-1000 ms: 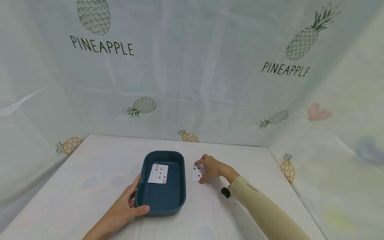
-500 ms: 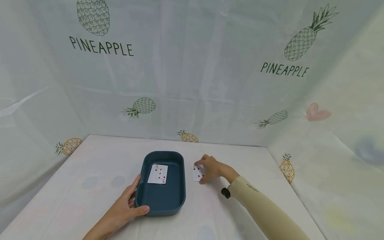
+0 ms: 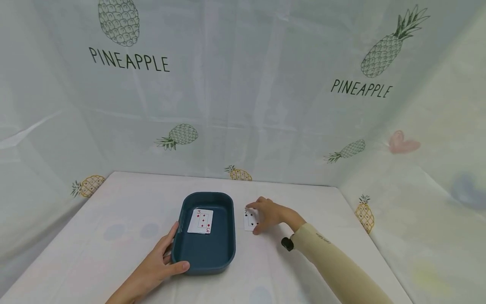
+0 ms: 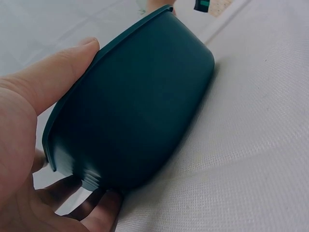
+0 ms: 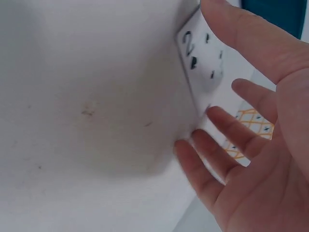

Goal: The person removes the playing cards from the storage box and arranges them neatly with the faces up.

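Note:
A dark teal rectangular tray [image 3: 205, 253] sits on the table, seen from outside in the left wrist view. My left hand [image 3: 157, 264] grips its near left corner, thumb over the rim and fingers against the outer wall. Inside the tray lie playing cards [image 3: 200, 221], slightly offset, with a three of diamonds on top. Right of the tray, a playing card [image 3: 249, 223] marked with a black 2 lies on the table. My right hand [image 3: 268, 214] holds it by opposite edges between thumb and a finger, covering its right part. The other fingers are spread.
White cloth covers the tabletop [image 3: 144, 202]. A hanging cloth printed with pineapples [image 3: 243, 93] rises behind it, and more cloth stands at both sides. A small black object [image 3: 287, 243] sits at the right wrist, beside the beige sleeve [image 3: 330, 261].

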Demonstrator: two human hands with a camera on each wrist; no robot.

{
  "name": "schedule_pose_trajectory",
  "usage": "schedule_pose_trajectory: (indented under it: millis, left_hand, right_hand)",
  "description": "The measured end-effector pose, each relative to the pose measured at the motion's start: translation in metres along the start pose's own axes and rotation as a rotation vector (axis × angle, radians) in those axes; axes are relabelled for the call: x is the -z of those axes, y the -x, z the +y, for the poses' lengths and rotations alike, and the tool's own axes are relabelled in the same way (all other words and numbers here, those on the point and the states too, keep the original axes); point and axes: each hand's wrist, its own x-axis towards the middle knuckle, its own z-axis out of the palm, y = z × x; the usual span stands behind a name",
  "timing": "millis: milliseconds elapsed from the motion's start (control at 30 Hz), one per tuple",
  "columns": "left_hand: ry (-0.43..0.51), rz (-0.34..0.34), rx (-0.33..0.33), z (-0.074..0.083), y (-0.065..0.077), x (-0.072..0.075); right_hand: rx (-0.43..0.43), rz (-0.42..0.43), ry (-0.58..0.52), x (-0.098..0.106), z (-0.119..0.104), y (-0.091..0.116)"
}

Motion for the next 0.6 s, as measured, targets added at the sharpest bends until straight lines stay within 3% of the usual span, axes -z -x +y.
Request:
schedule_pose_trajectory:
  millis: [267, 600]
  left_hand:
    - [0.018, -0.006, -0.007, 0.000, -0.001, 0.000]
    - [0.004, 0.009, -0.008, 0.000, 0.000, -0.002]
  right_hand:
    - [0.119, 0.082, -0.060, 0.019, -0.012, 0.007]
    - [0.295, 0.184, -0.156, 0.033, -0.063, 0.009]
